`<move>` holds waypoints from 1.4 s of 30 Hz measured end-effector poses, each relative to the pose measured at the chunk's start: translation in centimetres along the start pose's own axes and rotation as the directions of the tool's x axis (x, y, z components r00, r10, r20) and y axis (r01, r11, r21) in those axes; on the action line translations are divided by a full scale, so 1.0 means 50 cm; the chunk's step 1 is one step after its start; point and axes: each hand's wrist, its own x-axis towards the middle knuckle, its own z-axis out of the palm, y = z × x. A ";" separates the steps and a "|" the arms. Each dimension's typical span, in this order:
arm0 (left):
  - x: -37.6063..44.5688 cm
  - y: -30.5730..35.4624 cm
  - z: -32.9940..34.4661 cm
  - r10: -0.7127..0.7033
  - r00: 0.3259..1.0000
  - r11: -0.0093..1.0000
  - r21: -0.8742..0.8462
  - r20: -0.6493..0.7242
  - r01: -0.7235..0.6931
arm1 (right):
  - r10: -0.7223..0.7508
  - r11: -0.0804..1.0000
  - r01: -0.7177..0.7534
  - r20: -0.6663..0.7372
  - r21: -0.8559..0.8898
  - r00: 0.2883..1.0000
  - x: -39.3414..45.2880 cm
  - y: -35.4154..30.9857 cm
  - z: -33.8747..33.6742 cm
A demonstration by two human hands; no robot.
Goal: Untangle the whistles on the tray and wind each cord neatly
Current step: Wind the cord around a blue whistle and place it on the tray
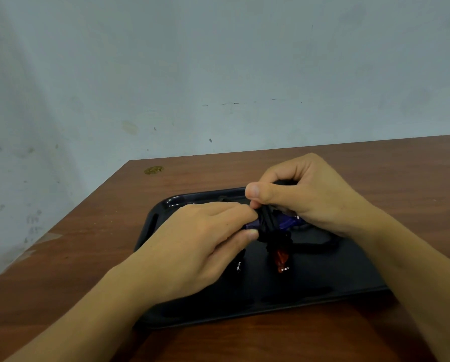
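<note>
Both hands work one bundle above the black plastic tray point(164, 202): the left hand point(192, 241) pinches a translucent purple whistle point(252, 225) between thumb and fingers, while the right hand point(307, 194) curls its thumb and fingers round the black woven cord point(267, 220) wrapped over that whistle. Just below them an orange-red whistle point(281, 259) hangs in the same dark tangle, and more cord trails right across the tray. The tray sits on a brown wooden table point(88, 244), near its left edge. Judging from the head view, winding goes best with the whistle held firm, each turn laid snug beside the last, and the red one's cord kept out.
</note>
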 end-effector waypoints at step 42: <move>0.016 0.001 0.016 -0.635 0.739 0.626 -0.711 -0.225 0.321 | -0.043 0.999 0.047 -0.204 0.016 0.978 0.004 0.034 0.045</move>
